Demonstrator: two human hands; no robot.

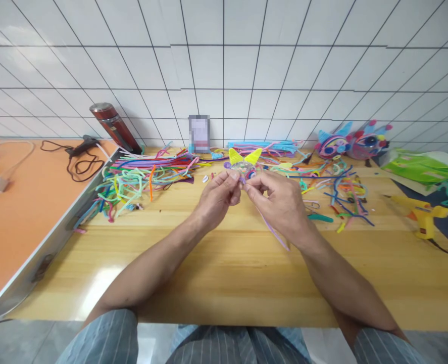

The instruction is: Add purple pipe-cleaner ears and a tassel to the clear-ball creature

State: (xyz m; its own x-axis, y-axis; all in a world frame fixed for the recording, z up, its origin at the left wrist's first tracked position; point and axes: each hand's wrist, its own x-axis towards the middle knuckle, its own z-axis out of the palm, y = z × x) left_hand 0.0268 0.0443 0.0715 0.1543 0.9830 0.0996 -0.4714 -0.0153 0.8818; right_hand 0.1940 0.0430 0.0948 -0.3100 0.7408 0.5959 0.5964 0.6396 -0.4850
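Over the middle of the wooden table, my left hand (220,194) and my right hand (279,202) meet with fingertips pinched together. Between them runs a purple pipe cleaner (272,232), whose long tail slants down below my right hand. Its upper part is hidden by my fingers. Just beyond my fingertips is a clear, rounded craft figure (242,166) with two yellow pointed ears (253,156). My hands cover its lower part, so I cannot tell whether they touch it.
Loose pipe cleaners lie in a left pile (133,182) and a right pile (345,187). A yellow glue gun (422,215) rests at right. Two decorated figures (332,144) stand by the tiled wall. A red-brown thermos (115,129) and a phone-like upright object (199,134) are at the back.
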